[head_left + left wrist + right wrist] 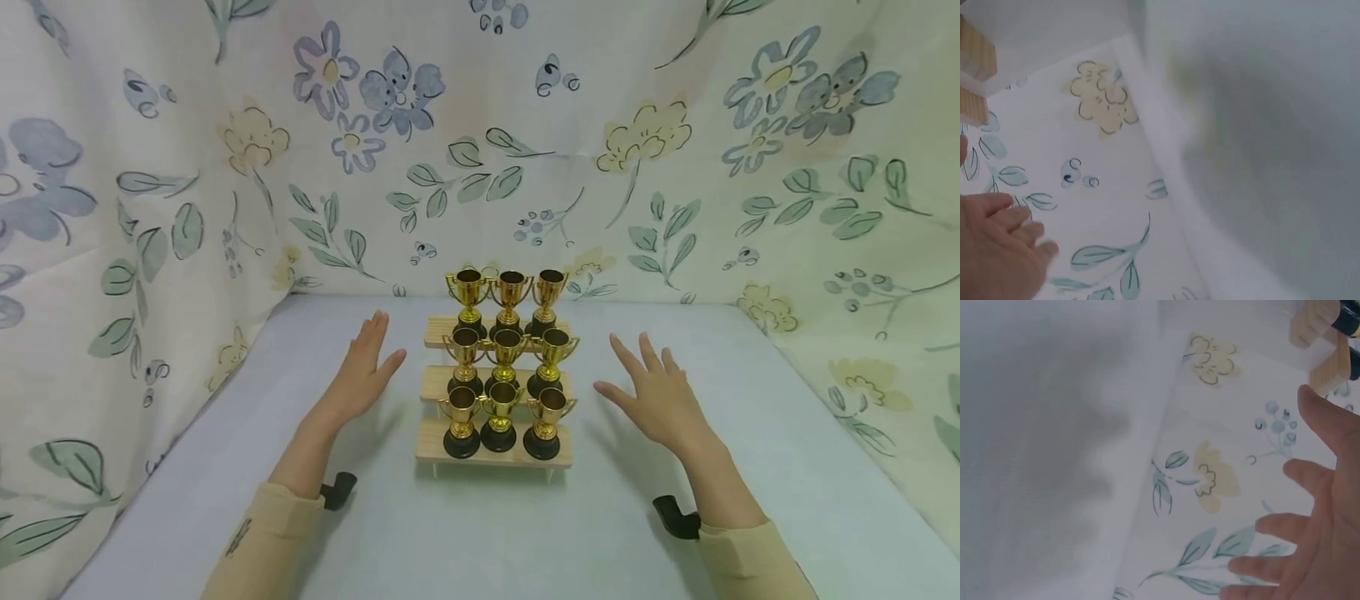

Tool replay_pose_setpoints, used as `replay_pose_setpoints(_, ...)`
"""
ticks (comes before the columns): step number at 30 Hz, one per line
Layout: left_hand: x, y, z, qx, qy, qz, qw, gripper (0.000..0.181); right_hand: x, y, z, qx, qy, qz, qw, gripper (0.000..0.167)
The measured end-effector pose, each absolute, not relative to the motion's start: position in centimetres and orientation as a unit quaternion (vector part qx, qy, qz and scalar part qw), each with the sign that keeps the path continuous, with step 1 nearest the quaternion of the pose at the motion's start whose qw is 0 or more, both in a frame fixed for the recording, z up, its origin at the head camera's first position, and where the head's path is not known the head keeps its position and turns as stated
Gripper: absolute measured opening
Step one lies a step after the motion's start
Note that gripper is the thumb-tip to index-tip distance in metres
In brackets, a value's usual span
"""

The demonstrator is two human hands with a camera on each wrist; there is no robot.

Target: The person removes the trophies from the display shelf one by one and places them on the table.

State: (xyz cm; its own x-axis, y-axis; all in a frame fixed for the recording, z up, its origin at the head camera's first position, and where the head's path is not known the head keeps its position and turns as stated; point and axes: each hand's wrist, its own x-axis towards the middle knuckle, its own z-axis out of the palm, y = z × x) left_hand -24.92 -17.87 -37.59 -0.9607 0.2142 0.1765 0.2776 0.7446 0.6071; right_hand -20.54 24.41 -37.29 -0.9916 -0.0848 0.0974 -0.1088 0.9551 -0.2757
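Small gold trophy cups with black bases stand upright in three rows of three on a tiered wooden stand [491, 456], in the middle of the head view. One cup [462, 408] is at the front left. To the left of the stand, my left hand [360, 375] hovers apart from it, fingers straight and thumb spread. My right hand [660, 400] is held on the stand's other side, fingers spread, touching nothing. Both hands hold nothing. In the right wrist view, wooden tier ends [1330, 372] show beyond my right thumb; similar wooden ends [977, 53] appear in the left wrist view.
A pale tabletop [487, 542] lies under the stand. Floral cloth [555, 158] hangs behind and along both sides of it. Dark curved pieces [341, 492] sit at both wrists by the beige sleeves [258, 550].
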Motion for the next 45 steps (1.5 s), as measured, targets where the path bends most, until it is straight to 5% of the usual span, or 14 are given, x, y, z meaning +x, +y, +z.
replay_pose_setpoints(6,-26.2,-16.9,-36.7,-0.144,-0.829,-0.539,0.04,0.06,-20.1,24.3,-36.6,0.075,-0.972,0.207,0.077,0.072)
replay_pose_setpoints(12,-27.7,-16.0,-36.5,-0.152,-0.735,-0.66,-0.022,0.054,-19.5,23.7,-36.1,0.088,-0.959,0.243,0.114,0.063)
replay_pose_setpoints(24,-28.8,-15.7,-37.7,-0.207,-0.662,-0.718,-0.053,0.054,-19.0,23.1,-36.4,0.12,-0.939,0.264,0.184,0.051)
replay_pose_setpoints(31,-28.9,-15.7,-37.9,-0.198,-0.664,-0.719,-0.044,0.053,-18.4,22.7,-36.1,0.149,-0.898,0.326,0.255,0.027)
replay_pose_setpoints(45,-28.7,-15.8,-37.8,-0.196,-0.678,-0.707,-0.046,0.054,-17.3,20.8,-35.6,0.224,-0.813,0.535,0.038,0.028)
